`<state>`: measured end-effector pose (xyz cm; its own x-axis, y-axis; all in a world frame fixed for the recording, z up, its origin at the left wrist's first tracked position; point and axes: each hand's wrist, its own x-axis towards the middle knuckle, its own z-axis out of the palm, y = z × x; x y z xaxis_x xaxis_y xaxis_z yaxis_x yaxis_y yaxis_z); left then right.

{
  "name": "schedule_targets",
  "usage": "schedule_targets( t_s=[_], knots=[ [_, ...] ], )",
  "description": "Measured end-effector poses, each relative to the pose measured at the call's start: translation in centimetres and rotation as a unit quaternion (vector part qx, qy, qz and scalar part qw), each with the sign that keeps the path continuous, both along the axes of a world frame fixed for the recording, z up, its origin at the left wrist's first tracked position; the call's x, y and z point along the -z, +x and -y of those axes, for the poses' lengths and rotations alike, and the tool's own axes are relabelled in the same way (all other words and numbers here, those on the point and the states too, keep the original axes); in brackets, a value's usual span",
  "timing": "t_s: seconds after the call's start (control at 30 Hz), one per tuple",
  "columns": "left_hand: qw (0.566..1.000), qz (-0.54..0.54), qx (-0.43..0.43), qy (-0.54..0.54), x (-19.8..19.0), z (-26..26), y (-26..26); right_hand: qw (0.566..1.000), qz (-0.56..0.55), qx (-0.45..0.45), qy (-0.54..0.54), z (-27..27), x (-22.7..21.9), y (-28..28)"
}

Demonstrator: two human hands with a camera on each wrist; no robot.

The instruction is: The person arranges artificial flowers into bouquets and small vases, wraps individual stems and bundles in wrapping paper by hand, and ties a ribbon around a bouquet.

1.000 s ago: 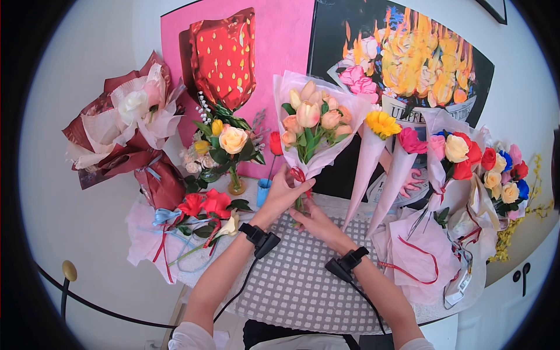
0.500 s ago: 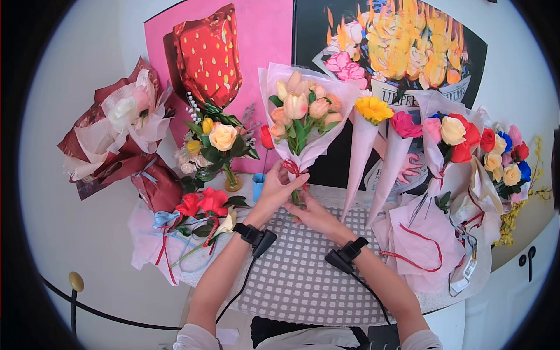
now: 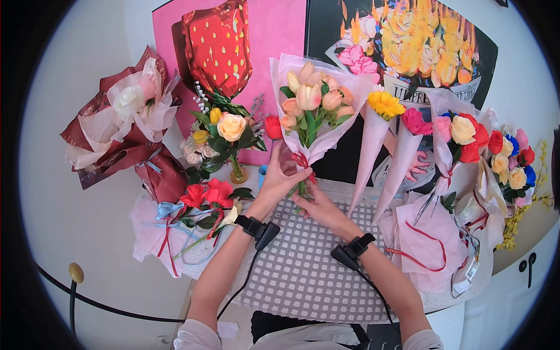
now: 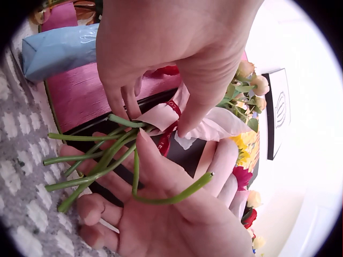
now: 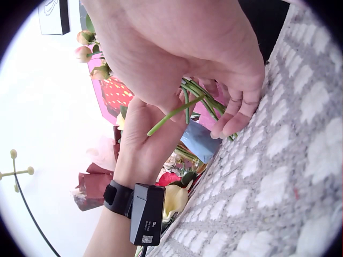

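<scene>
A bouquet of peach tulips and small roses [image 3: 309,98] in pale pink paper stands upright over the grey checked cloth. My left hand [image 3: 281,175] grips its gathered neck beside the red ribbon [image 3: 301,160]; the left wrist view shows thumb and fingers of the left hand [image 4: 171,48] around paper and ribbon [image 4: 172,115]. Below it, my right hand [image 3: 319,207] is at the green stems, its thumb against them in the left wrist view, where several loose stem ends [image 4: 102,166] spread over the palm. Under the right hand [image 5: 182,53] the stems [image 5: 206,99] also show in the right wrist view.
At left are a dark red wrapped bouquet [image 3: 160,175], a glass vase [image 3: 238,174] of flowers and loose red flowers [image 3: 219,192]. Two paper cones [image 3: 366,157] and more bouquets [image 3: 464,131] stand at right, near folded pink paper [image 3: 429,239]. Two pictures [image 3: 280,29] stand behind.
The head view has shifted slightly, first one way and then back. Both hands keep to the bouquet's neck and stems, with little visible change in their hold.
</scene>
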<state>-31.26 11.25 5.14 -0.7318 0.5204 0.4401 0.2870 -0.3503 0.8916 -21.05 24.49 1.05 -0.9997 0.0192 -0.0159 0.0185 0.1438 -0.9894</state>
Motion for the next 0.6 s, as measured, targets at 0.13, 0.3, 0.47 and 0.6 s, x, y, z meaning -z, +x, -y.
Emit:
schedule_targets(
  t_s=[0.13, 0.3, 0.47, 0.6],
  knots=[
    [1.000, -0.014, -0.012, 0.011, 0.4, -0.2, -0.4, 1.000, -0.009, -0.004, -0.007, -0.2, 0.3, -0.1],
    [0.999, -0.005, -0.034, 0.006, 0.6, -0.1, -0.3, 1.000, -0.031, 0.002, 0.000, -0.1, 0.3, 0.0],
    [0.998, 0.010, -0.061, 0.012, 0.8, -0.1, 0.0, 1.000, -0.020, 0.006, 0.000, 0.0, -0.1, 0.3],
    [0.998, 0.051, -0.027, -0.031, 0.4, 0.1, 0.5, 1.000, -0.006, -0.005, 0.012, 0.1, -0.7, 0.5]
  ],
)
